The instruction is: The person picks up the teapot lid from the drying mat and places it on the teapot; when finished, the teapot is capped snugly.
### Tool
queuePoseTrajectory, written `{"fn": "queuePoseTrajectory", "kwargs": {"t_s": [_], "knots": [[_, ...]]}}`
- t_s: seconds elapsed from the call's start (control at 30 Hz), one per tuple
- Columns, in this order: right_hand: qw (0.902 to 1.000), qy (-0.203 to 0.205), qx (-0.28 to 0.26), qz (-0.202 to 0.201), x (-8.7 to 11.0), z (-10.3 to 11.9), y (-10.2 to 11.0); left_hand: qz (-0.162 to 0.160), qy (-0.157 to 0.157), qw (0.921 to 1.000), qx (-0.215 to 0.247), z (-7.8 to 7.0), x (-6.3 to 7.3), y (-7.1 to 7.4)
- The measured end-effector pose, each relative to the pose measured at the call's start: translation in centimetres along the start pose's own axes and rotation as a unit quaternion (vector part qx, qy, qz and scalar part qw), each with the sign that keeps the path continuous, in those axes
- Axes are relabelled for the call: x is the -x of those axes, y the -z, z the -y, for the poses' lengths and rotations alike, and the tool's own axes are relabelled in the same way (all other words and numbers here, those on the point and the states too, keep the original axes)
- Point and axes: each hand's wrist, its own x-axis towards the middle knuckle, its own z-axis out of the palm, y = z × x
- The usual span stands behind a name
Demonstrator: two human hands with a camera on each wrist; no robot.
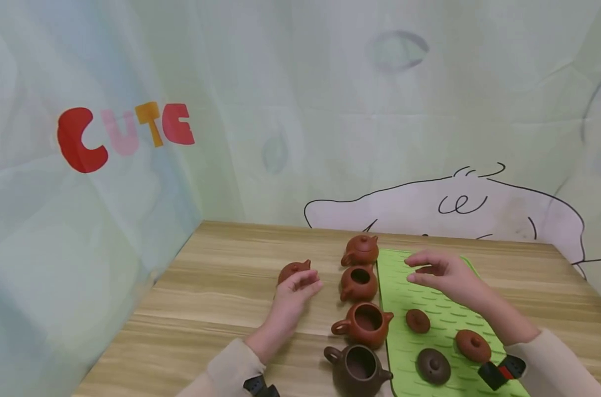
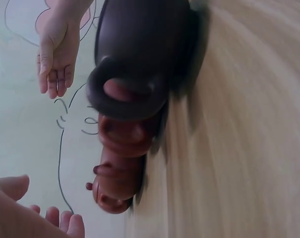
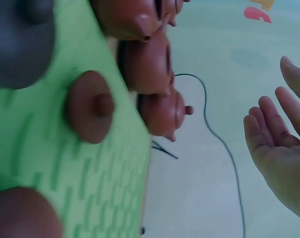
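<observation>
Left hand (image 1: 291,302), grip loosely spread and empty, is at the lone teapot (image 1: 291,269) (contact unclear), right hand (image 1: 446,277) likewise above the green mat (image 1: 396,284), where three lids (image 1: 431,370) lie knob-up beside the teapot row (image 1: 373,338), presumably for easy pinching.

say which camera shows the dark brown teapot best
The head view: the dark brown teapot shows mouth, handle and spout together there. The left wrist view catches its handle and side, cropped on top; the right wrist view misses it.
</observation>
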Motion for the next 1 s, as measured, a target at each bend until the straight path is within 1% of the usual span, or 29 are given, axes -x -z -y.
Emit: {"fn": "queuePoseTrajectory", "kwargs": {"t_s": [0.17,0.3,0.4,0.43,0.53,0.77,0.87,1.0], "knots": [[0.9996,-0.025,-0.012,0.005,1.2,-1.9,-0.3,0.023,0.009,0.9995,-0.02,0.9,-0.1,-1.2],[0.9982,-0.051,-0.027,0.017,1.8,-3.2,-0.9,0.037,0.021,0.9989,-0.018,1.9,-0.5,-2.1],[0.9971,-0.063,-0.033,0.029,2.2,-3.8,-1.4,0.049,0.02,0.9984,-0.018,2.5,-0.5,-2.4],[0.9969,-0.063,-0.034,0.033,2.2,-4.0,-1.6,0.055,0.014,0.9982,-0.018,2.7,-0.5,-2.5],[0.9961,-0.07,-0.036,0.04,2.5,-4.4,-1.8,0.064,0.014,0.9974,-0.028,2.8,-0.6,-2.8],[0.9942,-0.092,-0.024,0.051,2.9,-5.6,-2.2,0.056,0.054,0.9955,-0.055,3.0,-1.1,-3.6],[0.9928,-0.101,-0.02,0.06,3.2,-6.0,-2.2,0.056,0.061,0.9945,-0.064,3.1,-1.2,-3.8],[0.9928,-0.095,-0.022,0.07,3.3,-6.4,-2.3,0.061,0.065,0.9938,-0.067,3.2,-1.4,-4.0]]}}
